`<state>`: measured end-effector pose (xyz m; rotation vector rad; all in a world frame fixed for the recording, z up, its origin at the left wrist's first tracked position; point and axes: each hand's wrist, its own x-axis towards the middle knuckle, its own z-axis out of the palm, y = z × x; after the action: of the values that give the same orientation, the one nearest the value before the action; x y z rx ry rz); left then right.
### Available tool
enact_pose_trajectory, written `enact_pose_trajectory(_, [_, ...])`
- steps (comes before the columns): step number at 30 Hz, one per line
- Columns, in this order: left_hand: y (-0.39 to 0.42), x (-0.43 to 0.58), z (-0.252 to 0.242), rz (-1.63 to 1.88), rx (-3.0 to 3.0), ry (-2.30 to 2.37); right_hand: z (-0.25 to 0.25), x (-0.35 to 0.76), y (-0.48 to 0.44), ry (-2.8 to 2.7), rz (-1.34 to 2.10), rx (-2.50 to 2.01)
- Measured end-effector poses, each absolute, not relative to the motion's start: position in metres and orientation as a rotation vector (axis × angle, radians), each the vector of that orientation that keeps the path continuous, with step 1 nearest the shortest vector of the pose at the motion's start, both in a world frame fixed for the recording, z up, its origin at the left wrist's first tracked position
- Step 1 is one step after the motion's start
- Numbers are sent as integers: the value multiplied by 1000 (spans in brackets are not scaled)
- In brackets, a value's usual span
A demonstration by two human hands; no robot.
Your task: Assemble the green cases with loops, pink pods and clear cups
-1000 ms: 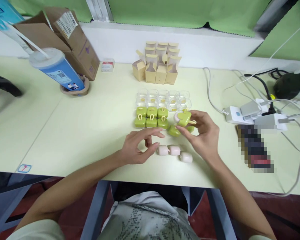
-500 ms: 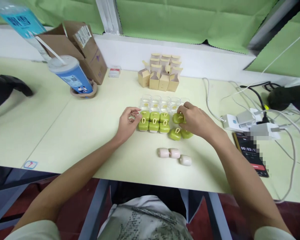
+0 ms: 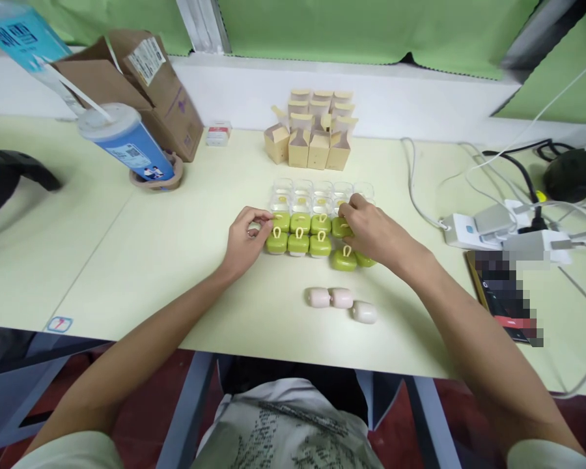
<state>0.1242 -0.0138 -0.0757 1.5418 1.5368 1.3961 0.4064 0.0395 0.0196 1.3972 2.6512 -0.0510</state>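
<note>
In the head view, I have the hands apart: the right hand (image 3: 378,233) is closed on a green case (image 3: 340,227); the left hand (image 3: 244,242) touches the near end of six green cases (image 3: 298,243) between them, though I can't tell whether it grips. Nearer the body than both hands lie three pale pink pieces (image 3: 342,298). Beyond them sit clear containers (image 3: 303,189), then open cartons (image 3: 318,151).

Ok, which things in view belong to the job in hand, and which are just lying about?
Likely in the job:
green cases, one between the right hand's fingers, the left hand at the row's end
pale pink pieces
clear containers
small cartons

Likely just lying about:
blue cup
brown box
phone
power strip
</note>
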Motion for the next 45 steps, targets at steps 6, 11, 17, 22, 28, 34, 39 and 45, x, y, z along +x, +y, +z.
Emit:
enact_pose_trajectory(6, [-14, 125, -73, 1395, 1550, 1566, 11, 414, 44, 2733, -168, 1436])
enact_pose_trajectory(11, [-14, 125, -73, 1385, 1550, 1580, 17, 423, 46, 2790, -297, 1520])
enact_pose_trajectory(17, [-13, 124, -76, 1379, 1526, 1580, 22, 430, 49, 2823, -384, 1433])
enact_pose_trajectory(22, [-12, 124, -77, 1391, 1517, 1575, 22, 426, 51, 2879, -345, 1400])
enact_pose_trajectory(28, [-12, 123, -79, 1387, 1517, 1560, 22, 423, 52, 2880, -255, 1420])
enact_pose_trajectory(34, [-13, 123, -80, 1382, 1529, 1556, 22, 425, 53, 2892, -280, 1392])
enact_pose_trajectory(39, [-12, 124, -80, 1395, 1522, 1554, 23, 424, 53, 2882, -276, 1414])
enact_pose_trajectory(45, [-13, 123, -81, 1390, 1521, 1548, 22, 422, 52, 2873, -274, 1430])
